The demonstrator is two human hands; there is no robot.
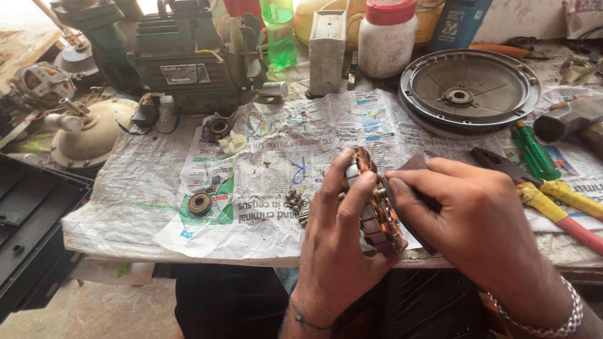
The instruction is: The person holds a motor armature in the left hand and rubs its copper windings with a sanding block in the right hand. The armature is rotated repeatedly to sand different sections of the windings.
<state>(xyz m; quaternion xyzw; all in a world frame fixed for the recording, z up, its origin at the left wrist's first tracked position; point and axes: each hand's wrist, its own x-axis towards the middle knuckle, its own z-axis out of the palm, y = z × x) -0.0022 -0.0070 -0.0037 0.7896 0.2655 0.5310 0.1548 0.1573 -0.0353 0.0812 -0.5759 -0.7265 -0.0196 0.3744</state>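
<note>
Left hand point(336, 251): fingers point(352, 194) clenched around a copper-wound stator point(377, 213), held on edge over the near rim of the counter point(125, 213). Thumb side and two fingers wrap its upper part; the windings show orange-brown between them.

Right hand point(477, 220): fingers point(408, 188) grasping a dark flat piece point(411, 166) pressed against the stator's right face. What the piece is cannot be told; most of it is hidden by the hand. A metal chain bracelet point(553, 323) sits on that wrist, a thin dark band point(308, 320) on the left wrist.

Just left of the stator, on the newspaper point(276, 144), a small cluster of screws point(295, 201). Farther left on the paper, a round bearing point(200, 203), and above it a small white plastic part point(233, 144) near another dark ring point(219, 127).

Right of the hands: yellow-handled pliers point(553, 198), a green-handled screwdriver point(532, 150), both lying on the paper. Behind them a round grey metal cover plate point(470, 85), face up.

Back of the counter: green motor pump point(182, 59), white jar with red lid point(387, 37), green bottle point(280, 34). Far left, a cream-coloured dome housing point(94, 135).
</note>
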